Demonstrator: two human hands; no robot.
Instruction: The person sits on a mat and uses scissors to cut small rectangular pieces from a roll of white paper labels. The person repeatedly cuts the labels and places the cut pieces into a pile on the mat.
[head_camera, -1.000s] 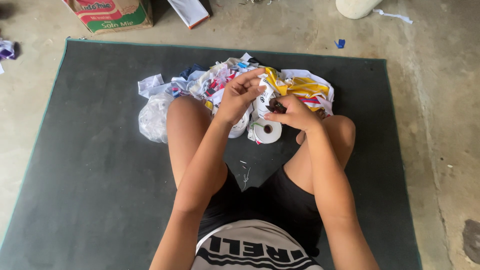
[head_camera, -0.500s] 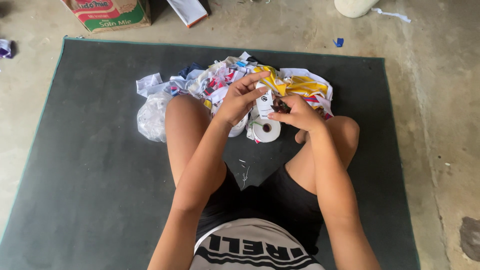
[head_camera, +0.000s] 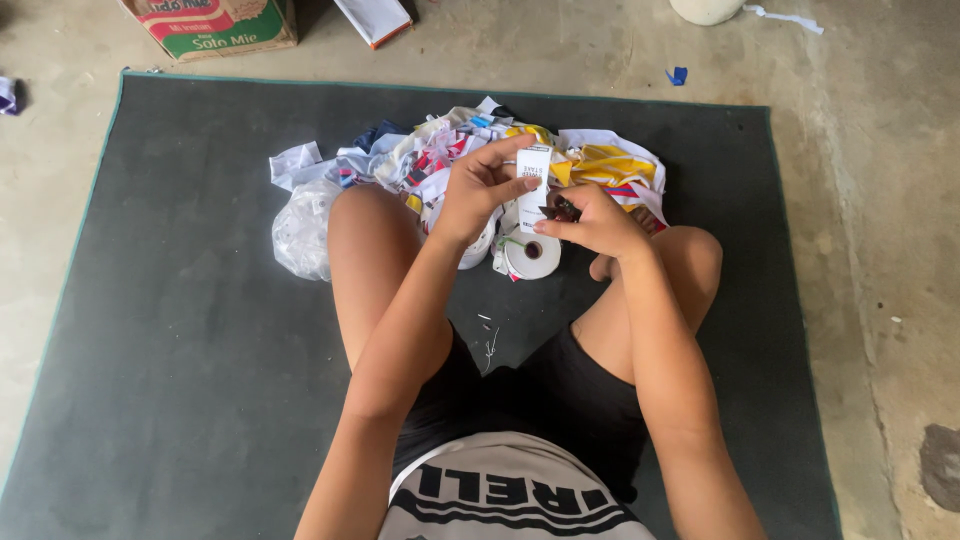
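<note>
Seated person, both arms forward, hands meeting between the raised knees.

Left hand (head_camera: 480, 190): arm stretched along the left thigh, wrist slightly bent, thumb and curled fingers pinched closed at the fingertips. Right hand (head_camera: 597, 222): forearm angled inward over the right knee, fingers folded down in a closed grip, thumb pressed against them. The two hands sit just beside each other, nearly touching. Legs are bent and spread, knees up.
</note>
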